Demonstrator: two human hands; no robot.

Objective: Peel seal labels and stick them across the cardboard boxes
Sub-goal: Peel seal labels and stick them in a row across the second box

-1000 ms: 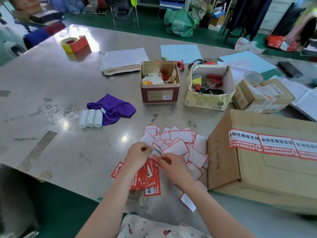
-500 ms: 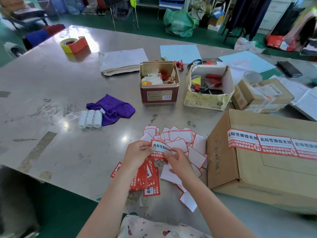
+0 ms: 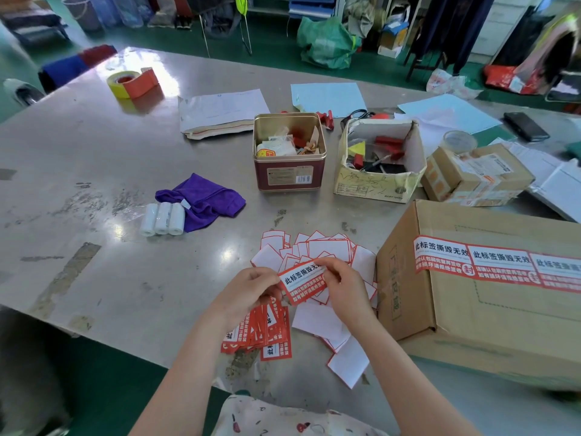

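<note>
Both hands are up over the metal table point(image 3: 94, 171), working one red-and-white seal label point(image 3: 303, 283). The left hand point(image 3: 251, 292) pinches its left edge, the right hand point(image 3: 344, 286) pinches the right end, and the label hangs tilted between them. Beneath lie a stack of unpeeled red labels point(image 3: 267, 332) and a scatter of white backing papers point(image 3: 317, 250). Just to the right sits the large cardboard box point(image 3: 490, 322), a row of labels point(image 3: 490, 262) stuck across its top.
</note>
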